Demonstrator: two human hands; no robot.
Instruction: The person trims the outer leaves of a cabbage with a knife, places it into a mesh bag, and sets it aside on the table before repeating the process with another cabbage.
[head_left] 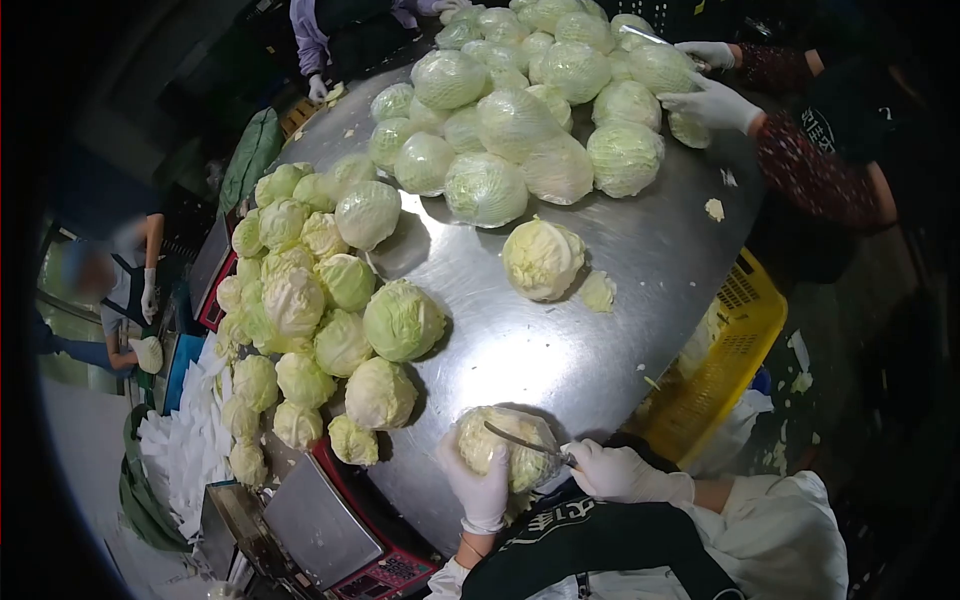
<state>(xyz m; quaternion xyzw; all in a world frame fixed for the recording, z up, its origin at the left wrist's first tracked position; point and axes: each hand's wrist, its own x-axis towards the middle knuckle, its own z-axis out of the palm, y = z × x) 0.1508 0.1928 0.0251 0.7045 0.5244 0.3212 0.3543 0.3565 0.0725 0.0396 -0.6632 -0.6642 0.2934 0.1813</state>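
At the near edge of the metal table, a pale cabbage [478, 432] sits in front of my body. White-gloved, my left hand [480, 488] grips its left side with the fingers wrapped around it. My right hand [618, 472], also gloved, is closed on the handle of a knife [520, 441]. The thin curved blade lies across the top of the cabbage, its tip pointing left. A little farther up the table stands another bare cabbage [542, 260], with a loose leaf [597, 292] beside it.
Unwrapped cabbages [340, 343] are piled at left, film-wrapped ones [485, 190] at the back. A scale [322, 520] stands at lower left. A yellow crate [735, 365] is below the right edge. Co-workers' gloved hands [715, 103] reach in at the back; another person stands far left.
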